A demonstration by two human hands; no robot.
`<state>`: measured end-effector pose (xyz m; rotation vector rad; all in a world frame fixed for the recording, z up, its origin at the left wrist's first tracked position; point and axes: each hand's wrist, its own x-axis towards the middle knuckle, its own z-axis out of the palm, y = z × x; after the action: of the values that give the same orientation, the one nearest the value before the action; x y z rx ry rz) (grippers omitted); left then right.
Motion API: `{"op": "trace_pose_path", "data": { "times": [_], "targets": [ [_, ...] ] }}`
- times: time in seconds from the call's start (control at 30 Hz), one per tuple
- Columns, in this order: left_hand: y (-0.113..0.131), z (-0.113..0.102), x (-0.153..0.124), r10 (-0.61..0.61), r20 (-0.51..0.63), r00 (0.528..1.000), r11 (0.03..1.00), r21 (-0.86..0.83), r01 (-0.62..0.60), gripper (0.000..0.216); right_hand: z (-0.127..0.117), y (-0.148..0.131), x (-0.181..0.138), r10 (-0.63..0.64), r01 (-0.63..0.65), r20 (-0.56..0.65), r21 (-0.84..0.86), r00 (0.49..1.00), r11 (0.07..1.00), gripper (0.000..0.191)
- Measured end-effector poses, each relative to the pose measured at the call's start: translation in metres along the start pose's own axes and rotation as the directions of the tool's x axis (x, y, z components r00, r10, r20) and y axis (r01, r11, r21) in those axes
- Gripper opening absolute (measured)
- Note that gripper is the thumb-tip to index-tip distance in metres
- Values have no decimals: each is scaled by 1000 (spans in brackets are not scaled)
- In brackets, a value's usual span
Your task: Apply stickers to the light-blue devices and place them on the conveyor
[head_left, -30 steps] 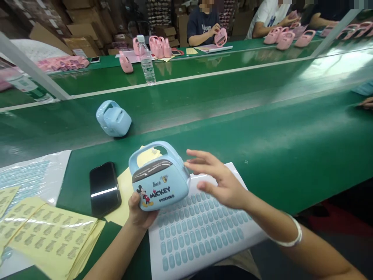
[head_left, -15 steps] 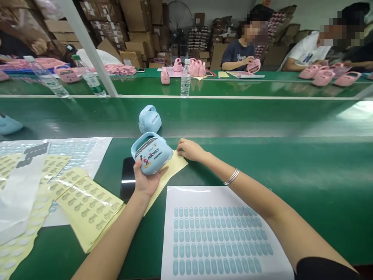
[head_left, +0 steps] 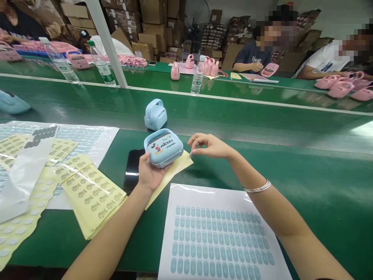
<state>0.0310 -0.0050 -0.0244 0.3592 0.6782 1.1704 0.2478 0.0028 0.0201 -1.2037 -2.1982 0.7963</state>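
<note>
The fingers (head_left: 194, 144) of the right hand (head_left: 208, 146) are pinched nearly shut, thumb against forefinger, just above the corner of a yellow sheet (head_left: 171, 167); whether a small sticker sits between the tips is too small to tell. The left hand (head_left: 150, 173) cups a blue case (head_left: 163, 147) from below, fingers wrapped narrowly round its near edge, holding it above the green bench (head_left: 291, 171), close in front of the belt (head_left: 233, 116). From where I stand this looks like the sticker step: a label picked from the sheet and about to go onto the case, which I judge calls for bringing the pinch across to the case and pressing down squarely on it. The case's long axis runs left to right, slightly up toward the right; its printed face tilts up toward the wearer, handle edge away toward the belt. A second blue case (head_left: 155, 114) stands on the belt just beyond. Going down in size: a white sheet of blue ovals (head_left: 221, 237) lies near the wearer, yellow label sheets (head_left: 87, 194) lie to the left, a dark phone (head_left: 132, 171) lies partly under the left hand, and a bottle (head_left: 197, 79) stands on the far bench, where other people handle pink cases (head_left: 338, 87).
</note>
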Motion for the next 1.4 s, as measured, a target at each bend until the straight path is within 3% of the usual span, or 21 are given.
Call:
{"op": "trace_pose_path", "data": {
  "times": [0.17,0.67,0.97,1.07,1.13,1.23,1.3,1.33,1.4],
  "targets": [
    [6,7,-8,-93,35,995,992,84,90,46,13,-30,4,-183,188,-128,34,975,981,7],
    [9,7,-11,-219,41,975,975,44,218,51,23,-33,13,-184,187,-167,-2,969,982,6],
    [10,6,-13,-255,9,967,966,47,255,52,33,-28,13,-281,271,-298,-75,912,960,7],
    [10,6,-13,-271,11,962,962,38,271,51,39,-23,12,-382,342,-352,-172,855,924,9],
    [11,7,-13,-263,29,964,965,32,262,48,44,-18,11,-507,389,-397,-343,765,855,9],
    [12,7,-14,-242,40,970,970,23,241,42,56,-11,7,-727,384,-362,-666,584,640,8],
    [13,8,-15,-244,18,970,970,12,244,40,65,-9,2,-817,382,-282,-776,503,503,11],
    [13,8,-15,-248,5,969,969,12,248,40,69,-10,-1,-836,392,-263,-788,482,474,10],
    [15,8,-15,-240,-6,971,970,26,240,41,74,-13,-8,-816,404,-321,-745,480,531,8]
  ]
}}
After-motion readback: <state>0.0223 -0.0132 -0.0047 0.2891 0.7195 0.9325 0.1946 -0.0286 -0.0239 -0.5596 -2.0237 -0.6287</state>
